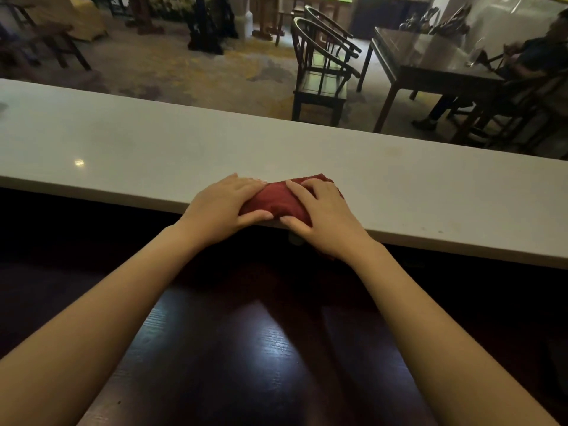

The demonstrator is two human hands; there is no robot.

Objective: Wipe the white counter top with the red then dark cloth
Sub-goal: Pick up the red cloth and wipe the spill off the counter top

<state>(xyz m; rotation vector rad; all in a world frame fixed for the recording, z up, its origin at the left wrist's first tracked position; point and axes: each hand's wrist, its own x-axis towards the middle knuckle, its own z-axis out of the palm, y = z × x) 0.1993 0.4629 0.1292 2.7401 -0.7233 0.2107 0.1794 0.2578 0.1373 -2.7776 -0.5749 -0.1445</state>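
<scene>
Red fabric, folded into a thick pad, is what we see first: the red cloth (278, 201) lies on the white counter top (147, 149) right at its near edge, with its near fold level with or slightly over that edge. Both hands lie on it. The left hand (222, 204) covers the cloth's left end, fingers flat and extended onto the counter, thumb pressed along the near fold. The right hand (319, 215) lies over the right part, fingers curled and spread on top of the fabric, thumb at the near edge. Neither hand is closed in a fist; whether the fingers truly clamp the fabric or only press it flat we cannot tell from this angle.

The counter runs as a long band from far left to lower right. Its surface is bare on both sides of the cloth, with wide open stretches left and right. The far edge drops to a carpeted floor, where dark wooden chairs (322, 66) stand well apart from the counter. Farther right is a dark table (430, 66) with a seated person (541, 53) beside it. Below the near edge lies a dark glossy wooden surface (261, 348) under our forearms.
</scene>
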